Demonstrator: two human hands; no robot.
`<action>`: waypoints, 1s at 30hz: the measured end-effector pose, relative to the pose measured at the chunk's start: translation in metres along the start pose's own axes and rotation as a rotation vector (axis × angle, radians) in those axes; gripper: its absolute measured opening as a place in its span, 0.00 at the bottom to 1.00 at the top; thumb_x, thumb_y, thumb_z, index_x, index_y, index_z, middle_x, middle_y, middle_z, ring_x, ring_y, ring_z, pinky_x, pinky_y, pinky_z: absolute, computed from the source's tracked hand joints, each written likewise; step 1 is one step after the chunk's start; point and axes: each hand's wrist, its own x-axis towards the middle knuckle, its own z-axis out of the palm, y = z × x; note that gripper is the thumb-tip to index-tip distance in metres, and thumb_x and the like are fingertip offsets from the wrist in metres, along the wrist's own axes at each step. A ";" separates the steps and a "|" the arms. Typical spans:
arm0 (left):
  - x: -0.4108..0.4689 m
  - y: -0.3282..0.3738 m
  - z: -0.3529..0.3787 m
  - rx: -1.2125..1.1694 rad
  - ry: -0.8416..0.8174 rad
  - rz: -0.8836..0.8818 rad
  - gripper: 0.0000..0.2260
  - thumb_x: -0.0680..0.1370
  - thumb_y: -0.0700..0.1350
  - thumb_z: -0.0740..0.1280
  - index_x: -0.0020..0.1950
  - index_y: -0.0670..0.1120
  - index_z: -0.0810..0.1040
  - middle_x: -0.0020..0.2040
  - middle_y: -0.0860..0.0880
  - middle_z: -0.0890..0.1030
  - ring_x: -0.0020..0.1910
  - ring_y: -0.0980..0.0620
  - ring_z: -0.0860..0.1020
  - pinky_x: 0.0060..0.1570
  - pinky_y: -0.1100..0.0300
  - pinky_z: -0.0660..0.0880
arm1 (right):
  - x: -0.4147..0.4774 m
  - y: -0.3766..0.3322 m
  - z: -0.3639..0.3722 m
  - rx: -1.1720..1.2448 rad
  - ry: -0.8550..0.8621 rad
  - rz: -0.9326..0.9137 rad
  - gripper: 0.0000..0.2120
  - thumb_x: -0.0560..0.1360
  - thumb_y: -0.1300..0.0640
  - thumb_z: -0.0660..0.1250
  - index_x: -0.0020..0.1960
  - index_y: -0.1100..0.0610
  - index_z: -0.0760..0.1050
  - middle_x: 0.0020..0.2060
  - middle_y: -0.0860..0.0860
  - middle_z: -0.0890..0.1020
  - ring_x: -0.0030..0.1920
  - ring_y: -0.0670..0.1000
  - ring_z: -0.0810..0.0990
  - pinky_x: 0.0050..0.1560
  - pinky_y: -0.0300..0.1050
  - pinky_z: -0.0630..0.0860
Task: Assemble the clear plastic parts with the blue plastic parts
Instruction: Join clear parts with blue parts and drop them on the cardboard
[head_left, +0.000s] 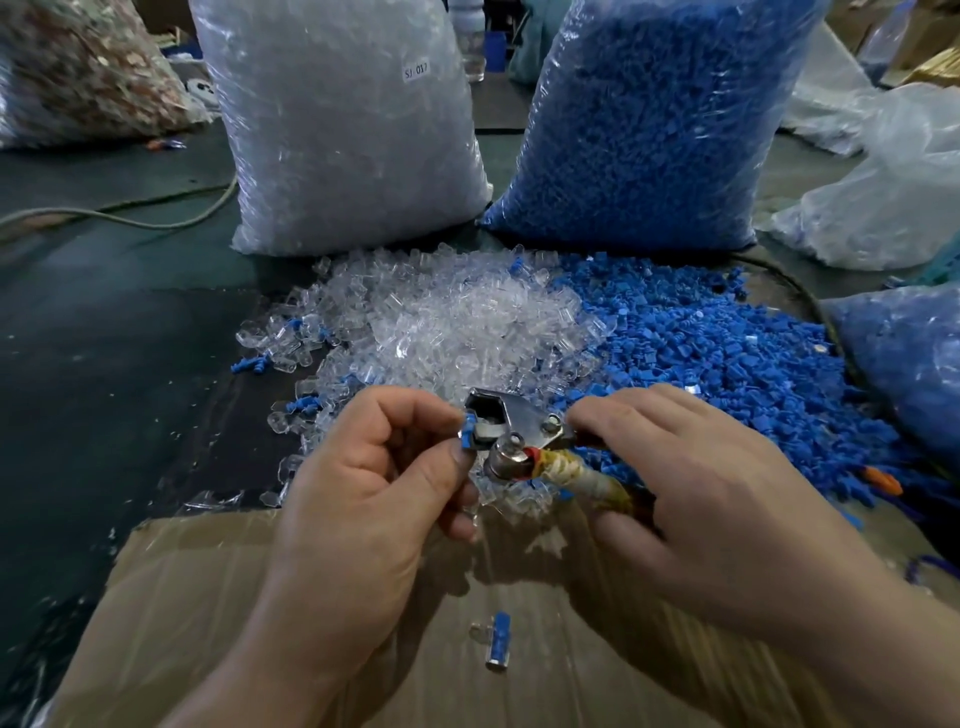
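Cardboard (208, 597) lies under your wrists. Beyond it, clear parts (441, 322) and blue parts (727, 353) are heaped. Your right hand (717, 493) grips the metal tool (519, 421); your left hand (363, 493) pinches a blue part (469, 435) against its head. One joined piece (496, 642) rests on the cardboard.

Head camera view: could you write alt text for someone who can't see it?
A person's left hand pinches a small blue part against the head of a metal hand tool, which the right hand holds by its taped handle. Behind them lie a heap of clear parts and a heap of blue parts.
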 end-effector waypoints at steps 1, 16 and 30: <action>0.000 0.000 0.000 -0.005 0.000 0.006 0.07 0.69 0.43 0.69 0.44 0.53 0.82 0.37 0.47 0.82 0.33 0.51 0.81 0.30 0.61 0.78 | 0.001 -0.001 0.001 -0.006 -0.004 -0.007 0.29 0.70 0.42 0.55 0.68 0.50 0.72 0.53 0.44 0.79 0.52 0.50 0.77 0.54 0.49 0.78; -0.001 0.002 -0.003 0.031 -0.055 0.077 0.07 0.71 0.41 0.72 0.44 0.52 0.82 0.38 0.49 0.82 0.33 0.53 0.81 0.32 0.63 0.78 | -0.001 -0.005 0.004 0.029 0.019 0.016 0.24 0.68 0.44 0.56 0.59 0.50 0.77 0.41 0.42 0.78 0.42 0.49 0.77 0.44 0.41 0.69; -0.003 0.006 0.002 -0.002 -0.081 0.144 0.09 0.72 0.36 0.69 0.44 0.51 0.80 0.39 0.47 0.83 0.32 0.53 0.80 0.32 0.62 0.80 | 0.000 -0.006 0.004 -0.040 -0.048 0.002 0.27 0.69 0.40 0.54 0.66 0.46 0.69 0.47 0.40 0.75 0.48 0.47 0.74 0.50 0.43 0.74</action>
